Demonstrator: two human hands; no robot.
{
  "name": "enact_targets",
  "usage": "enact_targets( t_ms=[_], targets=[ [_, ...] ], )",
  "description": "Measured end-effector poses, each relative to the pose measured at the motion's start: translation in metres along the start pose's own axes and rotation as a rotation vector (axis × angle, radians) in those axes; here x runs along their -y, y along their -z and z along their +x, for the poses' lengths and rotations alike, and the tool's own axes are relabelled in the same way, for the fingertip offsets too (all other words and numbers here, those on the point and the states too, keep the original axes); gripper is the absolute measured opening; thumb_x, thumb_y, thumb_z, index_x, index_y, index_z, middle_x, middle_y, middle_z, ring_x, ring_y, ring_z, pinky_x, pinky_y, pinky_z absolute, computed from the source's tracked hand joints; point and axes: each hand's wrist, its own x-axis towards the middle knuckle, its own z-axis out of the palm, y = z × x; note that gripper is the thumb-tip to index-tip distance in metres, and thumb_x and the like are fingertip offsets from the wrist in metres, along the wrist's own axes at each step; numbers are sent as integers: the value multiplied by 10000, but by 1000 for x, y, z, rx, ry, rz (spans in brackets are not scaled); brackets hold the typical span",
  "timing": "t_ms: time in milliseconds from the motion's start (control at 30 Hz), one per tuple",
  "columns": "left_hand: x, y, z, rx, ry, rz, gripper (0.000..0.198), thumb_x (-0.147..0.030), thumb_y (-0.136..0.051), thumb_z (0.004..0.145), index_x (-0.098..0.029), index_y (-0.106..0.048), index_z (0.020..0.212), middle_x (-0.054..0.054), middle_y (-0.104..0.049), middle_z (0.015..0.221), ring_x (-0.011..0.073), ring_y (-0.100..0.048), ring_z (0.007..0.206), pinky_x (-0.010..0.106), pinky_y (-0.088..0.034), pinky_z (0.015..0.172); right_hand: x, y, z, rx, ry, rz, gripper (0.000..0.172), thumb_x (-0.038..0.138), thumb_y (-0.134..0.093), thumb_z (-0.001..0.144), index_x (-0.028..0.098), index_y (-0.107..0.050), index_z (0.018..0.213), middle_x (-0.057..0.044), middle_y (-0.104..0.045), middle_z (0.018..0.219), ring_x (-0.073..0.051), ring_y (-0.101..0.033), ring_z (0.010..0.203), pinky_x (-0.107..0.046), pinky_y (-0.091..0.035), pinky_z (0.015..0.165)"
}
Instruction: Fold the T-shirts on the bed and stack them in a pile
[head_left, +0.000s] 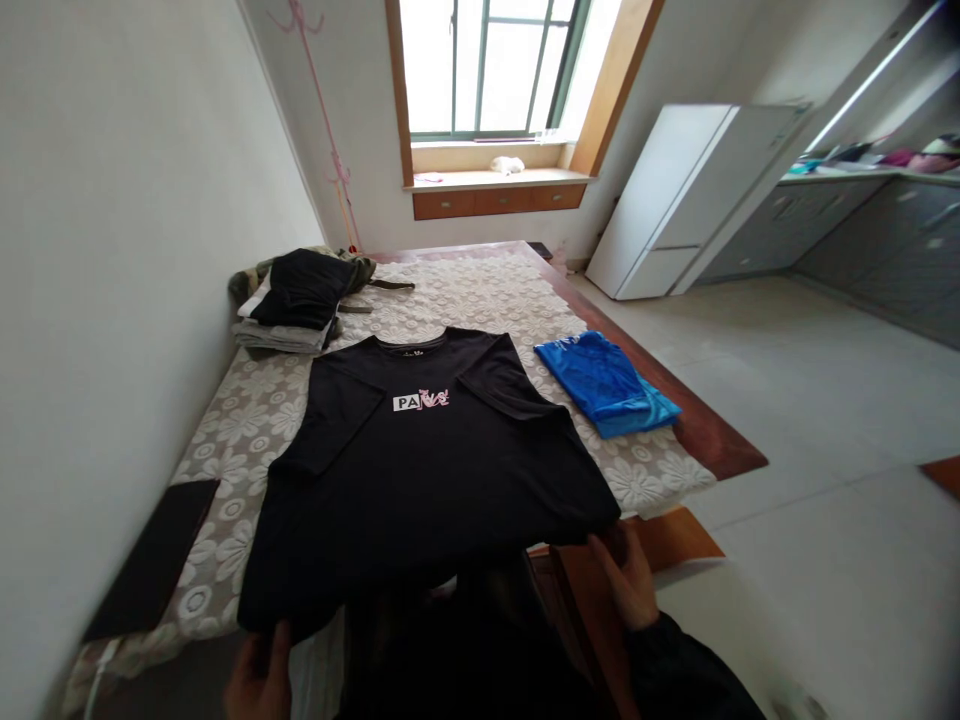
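A black T-shirt [427, 460] with a small white and pink chest logo lies face up on the bed, sleeves folded inward. My left hand [259, 675] grips its bottom hem at the left corner. The right corner of the hem is pinched in my right hand [630, 580], lifted slightly off the bed's edge. Both hands are closed on the cloth.
A folded blue garment [606, 384] lies right of the shirt. A pile of dark and grey clothes [300, 298] sits at the bed's far left. A black flat object [154, 558] rests by the wall. The floral bed cover [495, 295], wooden frame and tiled floor [825, 420] surround.
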Motion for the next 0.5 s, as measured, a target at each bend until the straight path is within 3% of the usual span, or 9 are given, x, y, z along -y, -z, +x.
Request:
enact_targets(
  t_ms=[67,200,300,433,500],
  targets=[
    [3,4,0,-34,52,22,485,-712,-522,718,-240,-625,763,42,-672,677,325,-680,766,413,-547,651,-5,4,2,35,6,-27,481,584,-689,792,197,-672,1078,-101,-737,1088,-315,-675,1060,-458,-545,954],
    [-2,6,-3,-174,77,-14,495,-732,-481,729,-254,-608,755,17,-639,625,285,-648,689,399,-537,639,-9,17,10,-37,16,-73,494,635,-668,774,194,-734,987,-101,-754,1051,-337,-673,1061,-479,-522,988],
    [-14,0,-10,-106,96,-80,494,-724,-503,730,-255,-643,793,22,-663,650,292,-673,733,405,-551,678,-9,16,10,4,17,-76,508,642,-682,757,196,-747,990,-96,-758,1060,-340,-674,1067,-473,-532,976],
    [-22,-6,-26,-12,94,-50,473,-672,-519,753,-252,-702,874,63,-718,737,371,-707,903,462,-569,745,-16,9,2,150,-28,-76,524,634,-741,707,189,-756,984,-102,-764,1055,-359,-683,1052,-497,-539,966],
    [-22,-5,-33,-16,77,3,466,-631,-509,789,-236,-718,921,88,-736,772,403,-702,949,494,-568,755,-22,11,0,142,-54,-76,513,628,-752,698,184,-766,956,-111,-771,1019,-372,-692,1022,-515,-538,961]
  ],
)
